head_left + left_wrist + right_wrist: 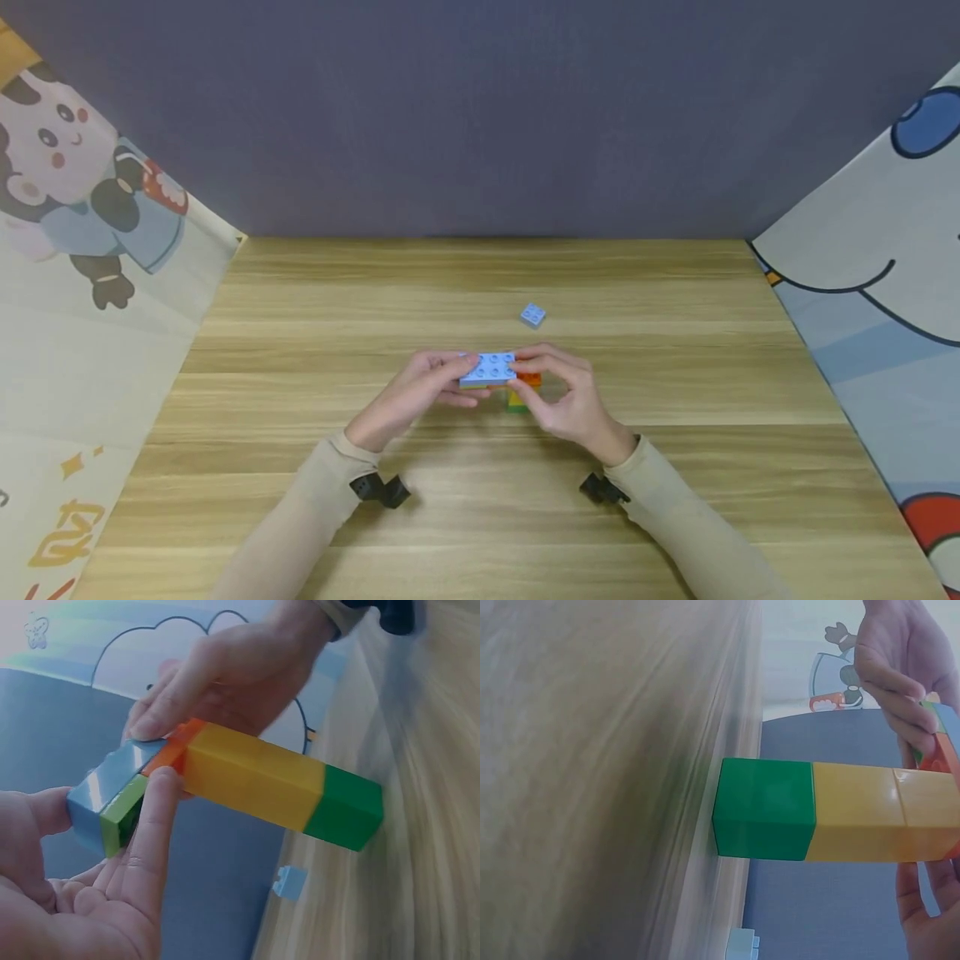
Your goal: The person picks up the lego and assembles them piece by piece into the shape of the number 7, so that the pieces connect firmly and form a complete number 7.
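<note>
A long light-blue brick (495, 367) with studs on top lies across the upper end of a brick tower. Under it are an orange brick (174, 746) and, towards the left hand, a light-green brick (124, 814). Below the orange come yellow bricks (859, 810), then a green brick (765, 810) at the tower's foot, by the tabletop. My left hand (416, 392) grips the blue and light-green bricks, thumb on top and fingers beneath. At the other end, my right hand (570, 400) pinches the blue brick, its fingertips close to the orange one.
A small light-blue brick (533, 315) lies on the wooden table (337, 292) beyond the hands. A dark panel (480, 125) rises behind the table. Printed walls with cartoon figures stand at left and right.
</note>
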The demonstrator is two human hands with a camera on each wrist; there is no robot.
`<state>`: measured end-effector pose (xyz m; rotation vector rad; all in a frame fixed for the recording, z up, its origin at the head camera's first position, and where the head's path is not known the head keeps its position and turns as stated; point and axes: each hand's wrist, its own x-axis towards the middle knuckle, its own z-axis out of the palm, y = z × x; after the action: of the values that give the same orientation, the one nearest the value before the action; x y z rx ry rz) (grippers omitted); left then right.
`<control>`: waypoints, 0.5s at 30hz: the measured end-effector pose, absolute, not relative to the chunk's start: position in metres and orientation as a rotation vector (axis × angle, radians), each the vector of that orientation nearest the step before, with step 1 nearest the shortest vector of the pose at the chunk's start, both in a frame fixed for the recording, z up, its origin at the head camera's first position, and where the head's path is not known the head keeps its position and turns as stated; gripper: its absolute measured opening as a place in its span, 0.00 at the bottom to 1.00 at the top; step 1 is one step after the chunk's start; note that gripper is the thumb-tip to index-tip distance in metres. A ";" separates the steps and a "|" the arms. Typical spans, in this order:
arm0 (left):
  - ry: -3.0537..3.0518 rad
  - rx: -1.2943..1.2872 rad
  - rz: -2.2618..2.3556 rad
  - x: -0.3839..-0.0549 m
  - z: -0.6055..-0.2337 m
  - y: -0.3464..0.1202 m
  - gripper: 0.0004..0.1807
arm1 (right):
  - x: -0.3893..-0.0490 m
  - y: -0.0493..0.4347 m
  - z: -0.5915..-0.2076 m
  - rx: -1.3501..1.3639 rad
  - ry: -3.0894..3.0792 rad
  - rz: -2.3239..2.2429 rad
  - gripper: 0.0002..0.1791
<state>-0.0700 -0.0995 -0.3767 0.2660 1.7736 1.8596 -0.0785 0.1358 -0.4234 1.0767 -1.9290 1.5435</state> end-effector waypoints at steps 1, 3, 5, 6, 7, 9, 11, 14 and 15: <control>1.778 0.264 1.865 -0.070 -0.377 -0.099 0.25 | -0.078 0.136 -0.423 1.077 -1.932 1.545 0.15; 1.785 0.263 1.878 -0.069 -0.378 -0.098 0.25 | -0.078 0.136 -0.422 1.077 -1.935 1.547 0.15; 1.791 0.286 1.888 -0.069 -0.378 -0.098 0.25 | -0.078 0.136 -0.421 1.078 -1.943 1.547 0.16; 1.801 0.304 1.885 -0.069 -0.378 -0.097 0.25 | -0.078 0.136 -0.421 1.079 -1.943 1.545 0.16; 1.812 0.319 1.880 -0.068 -0.377 -0.097 0.25 | -0.078 0.136 -0.421 1.084 -1.940 1.543 0.16; 1.856 0.360 1.872 -0.068 -0.376 -0.095 0.25 | -0.078 0.135 -0.421 1.093 -1.932 1.541 0.16; 1.906 0.399 1.865 -0.067 -0.375 -0.092 0.24 | -0.078 0.134 -0.421 1.104 -1.917 1.537 0.15; 1.992 0.407 1.850 -0.067 -0.374 -0.088 0.22 | -0.078 0.133 -0.422 1.110 -1.903 1.535 0.13; 2.012 0.402 1.845 -0.067 -0.374 -0.087 0.22 | -0.078 0.133 -0.422 1.107 -1.903 1.534 0.13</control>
<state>-0.0667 -0.0872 -0.3744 0.4020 2.0117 1.8447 -0.0782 0.1331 -0.4221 1.1069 -1.9031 1.5338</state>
